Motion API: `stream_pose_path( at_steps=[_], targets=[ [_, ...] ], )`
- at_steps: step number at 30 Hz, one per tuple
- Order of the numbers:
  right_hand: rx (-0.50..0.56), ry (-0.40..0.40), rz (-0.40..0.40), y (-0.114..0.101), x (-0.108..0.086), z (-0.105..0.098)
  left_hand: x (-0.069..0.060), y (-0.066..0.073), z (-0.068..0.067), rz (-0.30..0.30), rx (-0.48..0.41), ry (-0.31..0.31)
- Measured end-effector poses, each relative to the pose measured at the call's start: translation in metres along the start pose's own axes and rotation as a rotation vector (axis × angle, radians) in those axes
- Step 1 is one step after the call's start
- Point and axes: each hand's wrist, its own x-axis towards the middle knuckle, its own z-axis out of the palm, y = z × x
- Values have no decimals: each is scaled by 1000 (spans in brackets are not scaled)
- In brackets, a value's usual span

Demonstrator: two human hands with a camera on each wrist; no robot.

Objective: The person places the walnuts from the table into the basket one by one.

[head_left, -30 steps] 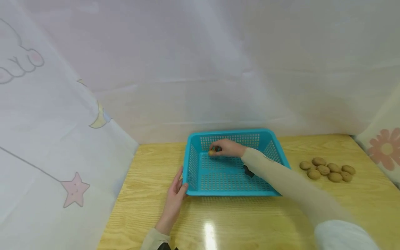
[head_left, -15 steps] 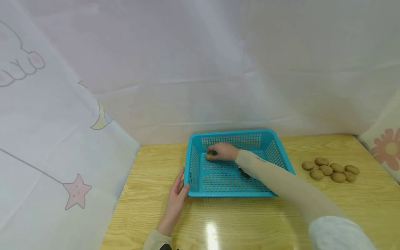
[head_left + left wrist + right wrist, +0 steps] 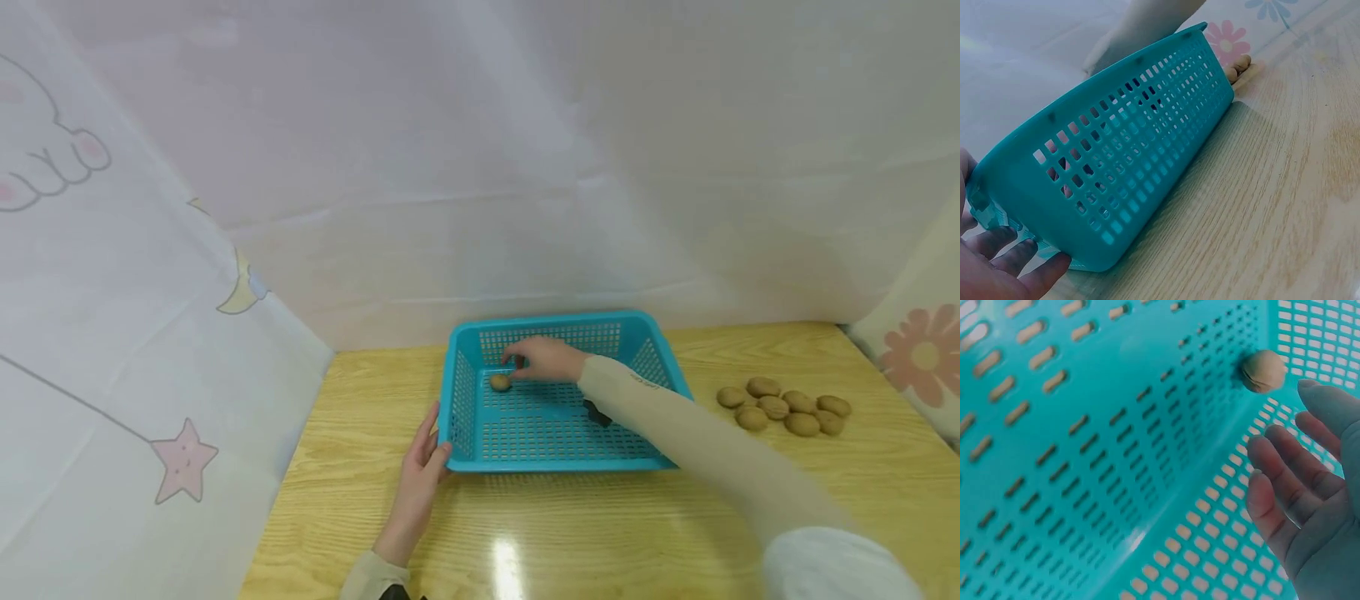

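Note:
A single walnut [image 3: 500, 382] lies on the floor of a blue plastic basket [image 3: 555, 463], near its far left corner. Just to its right hovers my right hand [image 3: 546, 359], fingers loosely bent and apart from the nut. The right wrist view has the walnut [image 3: 1264, 371] beyond the fingertips of that hand [image 3: 1316, 500], which holds nothing. My left hand [image 3: 420, 479] grips the basket's left end near the front corner, thumb at the rim. In the left wrist view its fingers [image 3: 1019, 253] press the outer wall of the basket [image 3: 1116, 156].
Several more walnuts [image 3: 772, 407] lie grouped on the wooden table [image 3: 600, 533], to the right of the basket. A pale cloth [image 3: 465, 167] with printed figures hangs behind and at both sides. The right forearm crosses over the basket's right front part.
The right hand has let go of the walnut, which now rests on the basket floor, and has drawn slightly up and right. The left hand keeps its hold on the basket.

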Motion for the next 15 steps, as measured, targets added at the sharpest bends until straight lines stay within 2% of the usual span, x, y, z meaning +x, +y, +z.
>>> stream_pose_path(
  at_steps=[9, 15],
  targets=[
    [18, -3, 1, -12, -42, -32, -3, 0, 3, -4, 6, 21],
    [36, 47, 24, -20, -71, -57, 1, 2, 4, 0, 5, 18]
  ],
)
